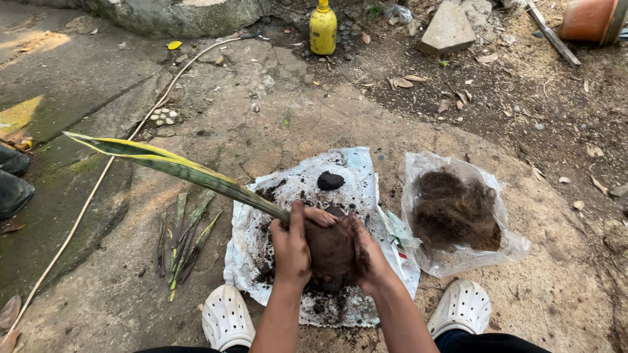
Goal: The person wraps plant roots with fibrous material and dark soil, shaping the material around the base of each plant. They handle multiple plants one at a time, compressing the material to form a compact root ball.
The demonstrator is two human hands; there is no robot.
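Two hands (327, 252) around soil ball (330, 252)

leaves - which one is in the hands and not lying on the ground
The long yellow-edged leaf, rising leftward from the soil ball between both hands. The cut leaves lie loose on the concrete beside the sheet.

This is an outdoor garden yard. Bare soil (523, 85) strewn with dry leaves (402, 82) meets cracked concrete (261, 111). A terracotta pot (589, 19) and a hose (98, 183) lie about.

ground (261, 117) | white sack (366, 189) | fibre bag (418, 170) | cut leaves (186, 235) | yellow bottle (323, 29)
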